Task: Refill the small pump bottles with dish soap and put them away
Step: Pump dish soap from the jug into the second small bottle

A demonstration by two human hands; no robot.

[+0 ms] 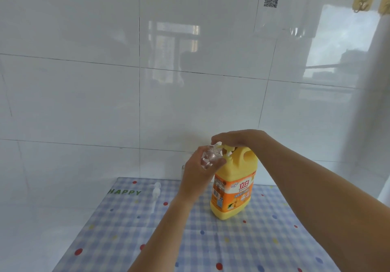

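Clearly the filling step is in hand, as the head view, the only one, shows. The left hand [197, 173] grips a small clear pump bottle [207, 158], fingers and thumb wrapped round its body, and holds it raised and tilted with its open mouth just at the spout of the yellow dish soap jug [232, 191], which stands upright on the checked tablecloth [211, 248]. The right hand [238, 137] lies palm-down on the jug's pump head, fingers draped over the front and not plainly wrapped round it; it holds nothing else. A white pump top [157, 190] lies apart on the cloth to the left. How full the bottle is I cannot tell. Next would come a firm downward press, the mouth kept right under the spout.
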